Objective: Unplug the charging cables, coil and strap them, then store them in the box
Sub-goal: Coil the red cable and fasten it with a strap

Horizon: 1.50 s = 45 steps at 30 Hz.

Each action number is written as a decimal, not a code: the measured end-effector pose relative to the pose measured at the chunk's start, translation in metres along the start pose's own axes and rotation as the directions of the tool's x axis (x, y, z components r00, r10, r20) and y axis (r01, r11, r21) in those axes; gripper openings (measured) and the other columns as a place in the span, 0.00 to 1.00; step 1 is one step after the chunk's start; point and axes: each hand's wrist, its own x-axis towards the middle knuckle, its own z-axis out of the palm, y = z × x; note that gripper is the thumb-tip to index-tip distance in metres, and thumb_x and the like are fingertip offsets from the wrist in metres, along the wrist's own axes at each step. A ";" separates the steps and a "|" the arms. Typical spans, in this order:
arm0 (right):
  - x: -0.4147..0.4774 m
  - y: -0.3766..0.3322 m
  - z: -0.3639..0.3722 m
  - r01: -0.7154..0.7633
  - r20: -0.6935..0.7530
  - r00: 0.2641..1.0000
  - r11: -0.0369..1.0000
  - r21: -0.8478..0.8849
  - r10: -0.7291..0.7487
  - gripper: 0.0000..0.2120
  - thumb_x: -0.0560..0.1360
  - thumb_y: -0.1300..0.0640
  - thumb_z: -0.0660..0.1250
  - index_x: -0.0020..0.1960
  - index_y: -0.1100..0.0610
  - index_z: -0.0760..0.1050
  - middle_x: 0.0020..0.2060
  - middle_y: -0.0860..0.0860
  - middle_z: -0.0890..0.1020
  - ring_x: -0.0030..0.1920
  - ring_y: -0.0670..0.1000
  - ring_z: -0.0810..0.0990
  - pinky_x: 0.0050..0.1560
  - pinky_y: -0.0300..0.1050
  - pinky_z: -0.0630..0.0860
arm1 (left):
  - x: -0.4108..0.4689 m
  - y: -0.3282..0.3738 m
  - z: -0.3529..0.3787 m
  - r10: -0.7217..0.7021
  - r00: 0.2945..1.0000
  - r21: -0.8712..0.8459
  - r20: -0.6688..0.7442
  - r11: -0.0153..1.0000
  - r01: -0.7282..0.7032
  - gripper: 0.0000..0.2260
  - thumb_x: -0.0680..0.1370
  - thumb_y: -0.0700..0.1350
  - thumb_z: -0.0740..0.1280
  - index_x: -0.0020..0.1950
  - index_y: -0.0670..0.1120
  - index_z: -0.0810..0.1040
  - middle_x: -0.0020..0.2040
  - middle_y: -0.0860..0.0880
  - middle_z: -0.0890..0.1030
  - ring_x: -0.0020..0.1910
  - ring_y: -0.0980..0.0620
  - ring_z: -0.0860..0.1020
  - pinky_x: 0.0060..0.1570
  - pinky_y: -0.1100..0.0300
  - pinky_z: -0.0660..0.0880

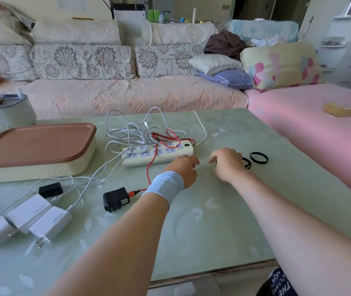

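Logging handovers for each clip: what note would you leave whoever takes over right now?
Left hand: rests by the strip, fingers curled, apparently empty.
Right hand: curled over a strap; spare strap beside it.
Chargers lie unplugged on the table; cables tangled behind the strip; box at left, lid on.
Done: unplugging, it seems. Left: coil, strap, box every cable.
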 end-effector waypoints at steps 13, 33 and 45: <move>0.005 -0.027 0.007 0.026 0.047 0.996 0.731 0.681 -0.079 0.11 0.74 0.64 0.67 0.41 0.48 0.79 0.43 0.47 0.84 0.48 0.51 0.82 0.54 0.45 0.77 | -0.004 -0.014 -0.009 -0.030 0.995 -0.210 -0.092 0.978 0.010 0.24 0.79 0.37 0.60 0.75 0.52 0.64 0.70 0.49 0.72 0.64 0.46 0.74 0.64 0.57 0.69; -0.010 -0.058 -0.007 0.012 0.191 0.923 0.522 0.853 -0.333 0.07 0.77 0.62 0.69 0.53 0.60 0.83 0.38 0.50 0.82 0.32 0.42 0.76 0.38 0.40 0.75 | -0.025 -0.033 -0.039 -0.246 0.967 -0.590 0.070 0.771 0.239 0.09 0.80 0.42 0.57 0.47 0.42 0.75 0.37 0.46 0.77 0.31 0.46 0.77 0.30 0.59 0.74; -0.004 -0.084 0.008 0.070 0.164 0.967 0.817 0.572 -0.197 0.05 0.76 0.56 0.70 0.44 0.55 0.83 0.37 0.50 0.83 0.27 0.48 0.75 0.29 0.38 0.69 | -0.062 -0.078 -0.062 -0.180 0.966 -0.137 -0.187 0.978 0.156 0.06 0.78 0.47 0.66 0.53 0.49 0.77 0.44 0.52 0.76 0.40 0.51 0.73 0.40 0.61 0.69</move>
